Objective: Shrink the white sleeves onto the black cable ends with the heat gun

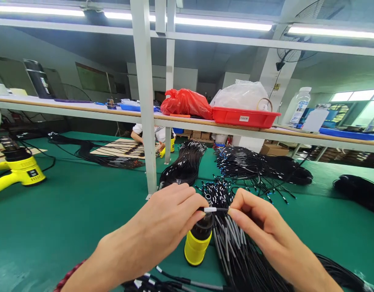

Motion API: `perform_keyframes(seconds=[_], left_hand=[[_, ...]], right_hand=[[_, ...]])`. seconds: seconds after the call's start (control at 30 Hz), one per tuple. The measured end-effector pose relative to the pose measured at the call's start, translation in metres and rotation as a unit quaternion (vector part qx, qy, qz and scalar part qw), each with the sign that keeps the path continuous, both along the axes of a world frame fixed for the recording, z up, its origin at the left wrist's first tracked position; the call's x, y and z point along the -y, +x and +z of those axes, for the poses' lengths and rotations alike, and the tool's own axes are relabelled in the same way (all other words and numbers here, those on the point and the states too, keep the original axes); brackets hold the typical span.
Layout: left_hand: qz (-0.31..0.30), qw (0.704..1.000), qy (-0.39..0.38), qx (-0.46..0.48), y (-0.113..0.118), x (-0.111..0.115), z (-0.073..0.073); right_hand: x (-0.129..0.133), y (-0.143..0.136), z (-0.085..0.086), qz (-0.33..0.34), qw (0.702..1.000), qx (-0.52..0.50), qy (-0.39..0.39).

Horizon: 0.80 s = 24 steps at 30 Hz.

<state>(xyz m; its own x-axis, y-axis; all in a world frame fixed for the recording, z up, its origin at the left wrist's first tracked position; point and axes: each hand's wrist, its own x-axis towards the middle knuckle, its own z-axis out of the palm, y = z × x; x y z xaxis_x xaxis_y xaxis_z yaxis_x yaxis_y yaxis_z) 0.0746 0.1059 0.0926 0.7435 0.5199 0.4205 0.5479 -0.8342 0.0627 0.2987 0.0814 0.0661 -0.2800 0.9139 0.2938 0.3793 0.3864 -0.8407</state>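
Observation:
A thin black cable with a white sleeve [210, 209] stretches between my two hands. My left hand [171, 215] pinches it at the left end of the sleeve, thumb against fingers. On the other side my right hand [262, 231] grips the cable between thumb and forefinger. Directly behind and below the sleeve stands a yellow heat gun [198, 247], its dark nozzle pointing up. Beside it lies a thick bundle of black cables [235, 243] with grey sleeves. More cables [153, 282] with white and grey sleeves lie under my left forearm.
Further cable bundles [187, 162] spread over the green table [92, 215]. Another yellow heat gun [22, 168] sits at the left. A white post [145, 101] carries a shelf with a red tray [244, 117], red bag [187, 104] and bottles [301, 107]. Across the table a person [139, 134] works.

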Motion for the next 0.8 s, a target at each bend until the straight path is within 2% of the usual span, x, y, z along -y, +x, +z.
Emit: perform_keyframes(seconds=[0.2,0.4,0.8], left_hand=[[0.044,0.999,0.02,-0.009,-0.004,-0.01,-0.009],[0.1,0.995,-0.005,0.015,-0.007,-0.02,-0.015],[0.103,0.984,-0.128,0.068,-0.004,-0.031,-0.024]], right_hand=[[-0.017,-0.004,-0.004,0.021,1.0,-0.002,-0.012],[-0.028,-0.005,-0.009,0.014,1.0,0.003,-0.01],[-0.04,0.0,-0.012,-0.014,1.0,0.022,0.011]])
